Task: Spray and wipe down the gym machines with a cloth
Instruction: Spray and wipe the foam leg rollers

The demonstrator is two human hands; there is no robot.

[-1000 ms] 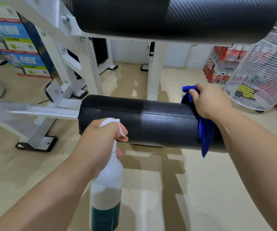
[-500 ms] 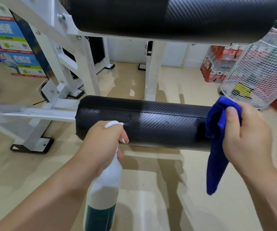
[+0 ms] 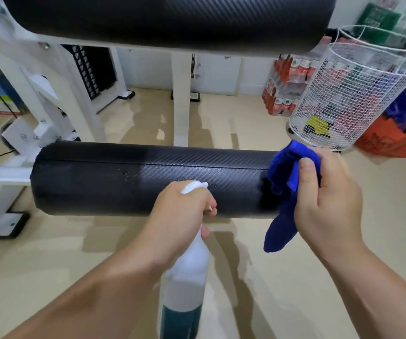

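Head view: the lower black roller pad (image 3: 148,177) of the white gym machine (image 3: 57,94) lies across the middle of the picture, mounted on a white bar at its left end. A small patch of droplets, possibly spray, sits near the seam at its middle, though the dark weave makes that hard to judge. The blue cloth (image 3: 285,192) is bunched against the pad's right end, its loose tail hanging below the pad. The right hand (image 3: 329,199) is closed around the cloth, thumb on top. The left hand (image 3: 182,216) grips the neck of the spray bottle (image 3: 184,285), fingers curled at the trigger, with the white nozzle just in front of the pad's face. The bottle is white with dark green liquid in its lower part. A second, larger black pad (image 3: 162,18) spans the top of the frame. On the beige floor (image 3: 50,253) to the right stands a white wire basket (image 3: 353,94), and behind it packs of bottles (image 3: 282,89) with red labels.
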